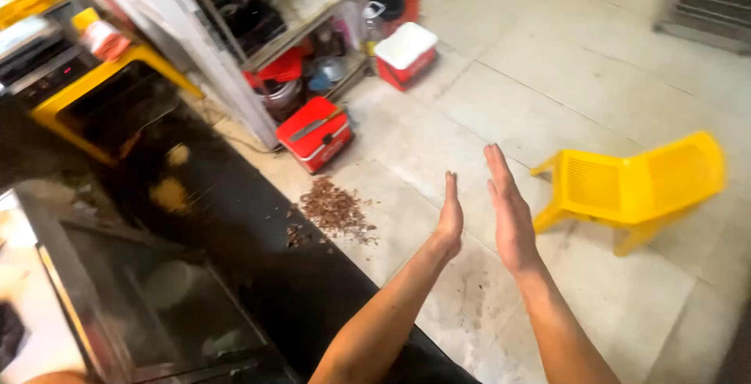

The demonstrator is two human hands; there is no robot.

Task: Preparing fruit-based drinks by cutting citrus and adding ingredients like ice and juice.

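Pale tiles make the floor (563,87), the largest thing in view. One dark bench (258,274) runs along the left side. One yellow chair (634,188) lies tipped on the floor at the right. Two red coolers are seen: one with a white lid (405,54) near the shelf (297,28), and one lower cooler (315,134) with a long tool on its top. One pile of brown scraps (335,210) lies on the floor beside the bench. Both hands are raised over the floor, between the scraps and the chair, palms facing each other, close but apart. The left hand (450,216) and the right hand (508,208) have straight, flat fingers and hold nothing.
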